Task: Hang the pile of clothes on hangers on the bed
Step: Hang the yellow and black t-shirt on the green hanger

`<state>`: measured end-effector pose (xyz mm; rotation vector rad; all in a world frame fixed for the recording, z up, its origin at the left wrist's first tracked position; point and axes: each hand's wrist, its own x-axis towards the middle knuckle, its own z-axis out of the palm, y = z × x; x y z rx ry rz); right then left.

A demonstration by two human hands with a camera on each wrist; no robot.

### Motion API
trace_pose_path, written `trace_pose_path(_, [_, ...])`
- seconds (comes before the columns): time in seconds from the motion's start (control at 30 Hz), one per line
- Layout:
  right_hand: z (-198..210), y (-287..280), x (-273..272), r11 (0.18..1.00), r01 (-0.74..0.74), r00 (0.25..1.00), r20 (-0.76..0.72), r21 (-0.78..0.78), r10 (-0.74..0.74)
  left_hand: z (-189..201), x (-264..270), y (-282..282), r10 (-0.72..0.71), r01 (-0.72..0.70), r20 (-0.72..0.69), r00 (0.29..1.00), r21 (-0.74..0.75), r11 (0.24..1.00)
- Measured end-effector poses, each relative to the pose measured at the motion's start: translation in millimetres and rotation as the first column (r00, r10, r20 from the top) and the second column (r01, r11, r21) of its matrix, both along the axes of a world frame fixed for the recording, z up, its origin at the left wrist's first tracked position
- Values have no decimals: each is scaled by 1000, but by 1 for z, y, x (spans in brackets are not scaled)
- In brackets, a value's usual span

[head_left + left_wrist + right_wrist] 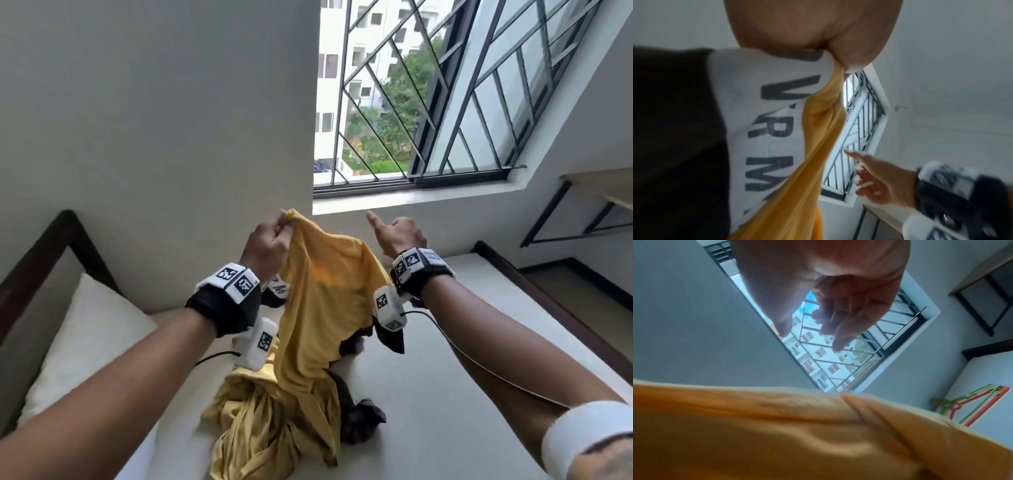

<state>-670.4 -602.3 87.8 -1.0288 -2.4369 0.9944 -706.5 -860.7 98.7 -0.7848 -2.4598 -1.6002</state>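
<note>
My left hand (272, 236) grips the top edge of a mustard-yellow garment (322, 298) and holds it up above the bed; the left wrist view shows the yellow cloth (818, 116) bunched in the fist beside a white band with dark letters (772, 129). The garment's lower part trails into a pile of yellow and dark clothes (274, 418) on the mattress. My right hand (394, 233) hovers to the right of the raised cloth with loose, uncurled fingers (838, 318) and holds nothing. Red and green hangers (972, 404) lie on the bed in the right wrist view.
The white mattress (462, 377) sits in a dark wooden bed frame (534, 291), with a white pillow (89, 329) at the left. A barred window (411, 102) is straight ahead. A wall-mounted desk (596, 192) stands at the right.
</note>
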Motion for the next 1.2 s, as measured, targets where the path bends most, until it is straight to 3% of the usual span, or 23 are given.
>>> trace_pose_path(0.07, [-6, -30, -4, 940, -175, 981, 28, -294, 192, -7, 14, 14, -50, 49, -20, 999, -66, 997])
trace_pose_path(0.17, [-14, -71, 5, 650, -351, 865, 34, -674, 501, -25, 30, 30, -84, 79, -32, 996, -151, 985])
trace_pose_path(0.27, [-33, -78, 14, 493, -348, 855, -54, -797, 516, -41, 38, 33, -79, 81, 17, 997, -150, 985])
trace_pose_path(0.37, [-45, -65, 23, 405, -360, 824, -83, -840, 560, -55, 44, 31, -92, 93, 16, 996, -209, 974])
trace_pose_path(0.47, [-41, -65, 27, 417, -387, 771, -40, -822, 636, -66, 50, 31, -86, 90, 25, 996, -226, 970])
trace_pose_path(0.53, [-36, -70, 23, 481, -397, 777, -8, -782, 629, -71, 56, 35, -120, 130, 58, 991, -226, 965])
trace_pose_path(0.63, [-35, -76, 12, 667, -478, 810, 6, -571, 586, -76, 64, 39, -162, 175, 89, 983, -168, 970])
trace_pose_path(0.73, [-24, -75, 12, 716, -596, 769, -1, -362, 639, -83, 62, 30, -154, 168, 140, 978, -96, 981])
trace_pose_path(0.8, [-17, -69, 14, 696, -630, 761, -96, -343, 642, -90, 54, 17, -77, 94, 152, 985, -114, 989])
trace_pose_path(0.9, [-7, -62, 20, 658, -605, 793, -264, -448, 549, -103, 35, 0, 68, -52, 106, 992, -146, 988])
trace_pose_path(0.97, [-2, -62, 21, 641, -618, 786, -361, -456, 501, -109, 25, -4, 92, -73, 109, 990, -165, 984])
trace_pose_path(1.07, [12, -64, 18, 585, -681, 731, -448, -440, 515, -113, 14, 1, -36, 82, 201, 979, -228, 970])
trace_pose_path(1.2, [45, -61, 16, 523, -766, 638, -343, -374, 689, -103, 23, 23, -202, 250, 238, 950, -195, 948])
